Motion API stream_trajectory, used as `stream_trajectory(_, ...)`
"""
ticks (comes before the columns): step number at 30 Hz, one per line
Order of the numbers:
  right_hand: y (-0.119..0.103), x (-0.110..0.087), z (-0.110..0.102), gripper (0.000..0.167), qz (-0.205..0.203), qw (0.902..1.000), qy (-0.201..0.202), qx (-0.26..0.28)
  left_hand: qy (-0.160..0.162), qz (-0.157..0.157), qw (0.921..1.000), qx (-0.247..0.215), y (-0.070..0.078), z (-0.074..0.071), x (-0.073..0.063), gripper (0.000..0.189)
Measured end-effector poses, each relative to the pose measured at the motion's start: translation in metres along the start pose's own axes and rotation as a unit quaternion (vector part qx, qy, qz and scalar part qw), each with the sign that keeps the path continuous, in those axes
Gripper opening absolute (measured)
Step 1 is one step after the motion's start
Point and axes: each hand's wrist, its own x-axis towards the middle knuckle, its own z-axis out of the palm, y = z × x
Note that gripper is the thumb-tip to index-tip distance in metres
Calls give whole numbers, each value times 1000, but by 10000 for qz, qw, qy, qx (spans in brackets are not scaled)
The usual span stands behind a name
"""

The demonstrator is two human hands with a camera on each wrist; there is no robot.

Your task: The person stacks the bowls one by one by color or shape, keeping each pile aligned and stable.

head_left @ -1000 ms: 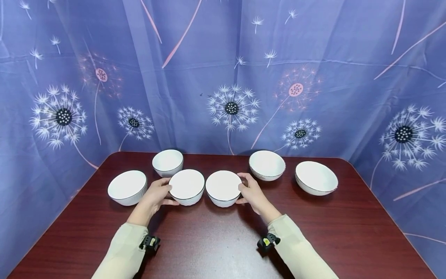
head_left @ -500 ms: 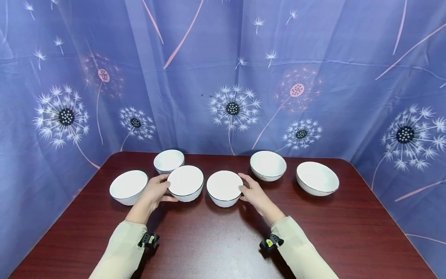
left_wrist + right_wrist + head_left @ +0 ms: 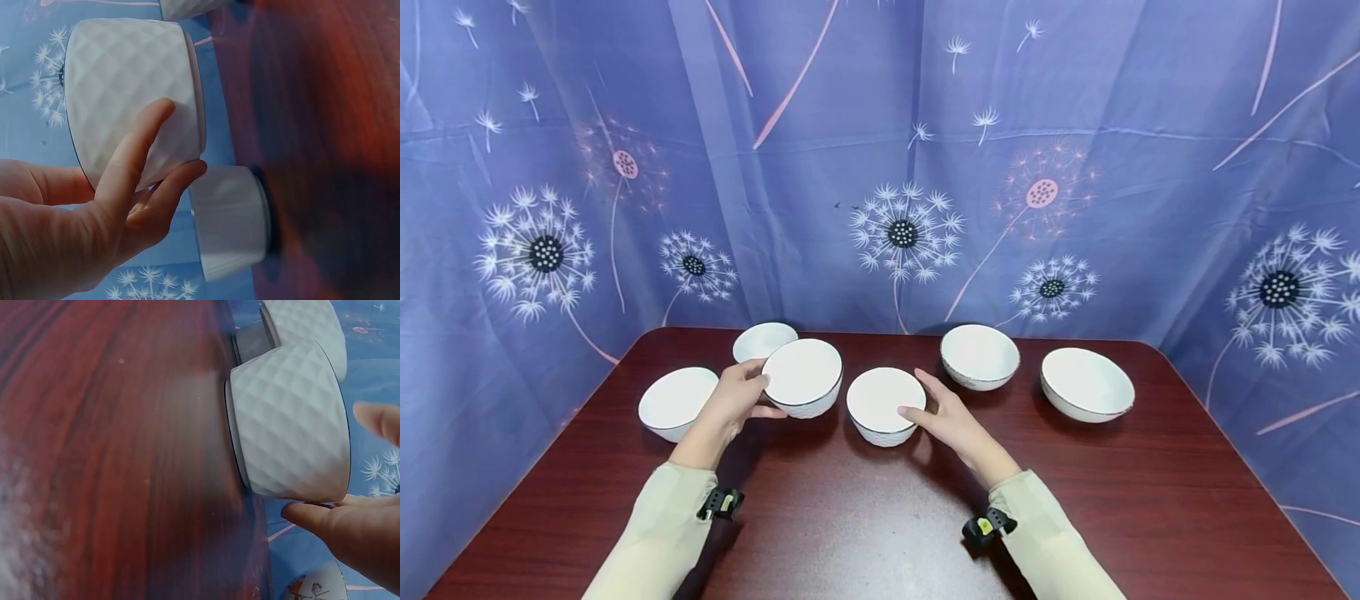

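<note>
In the head view my left hand grips a white bowl with a dark rim and holds it raised above the table. The left wrist view shows fingers and thumb against the quilted side of this bowl. A matching quilted bowl stands upright on the table just to the right. My right hand is at its right side, the thumb reaching over the mouth. In the right wrist view that thumb is apart from the rim, while a finger lies close along the side of the standing bowl.
Two white bowls stand on the left, one nearer and one farther back, partly hidden by the raised bowl. Two wider bowls, one at the back and one at far right, rest on the dark red table. A blue curtain hangs behind.
My left hand has lifted its bowl up and away from the table. The right thumb has shifted left over the other bowl's mouth, and that bowl stays in place.
</note>
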Motion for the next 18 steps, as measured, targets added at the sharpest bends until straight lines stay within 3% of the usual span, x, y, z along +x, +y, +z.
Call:
stream_trajectory(8, 1, 0, 2, 95, 155, 9996, -210, -102, -27, 77, 9999, -74, 12, 8, 3, 48)
stream_trajectory(18, 3, 1, 2, 105, 248, 9989, -378, 148, -198, 235, 9992, -240, 24, 21, 8, 48)
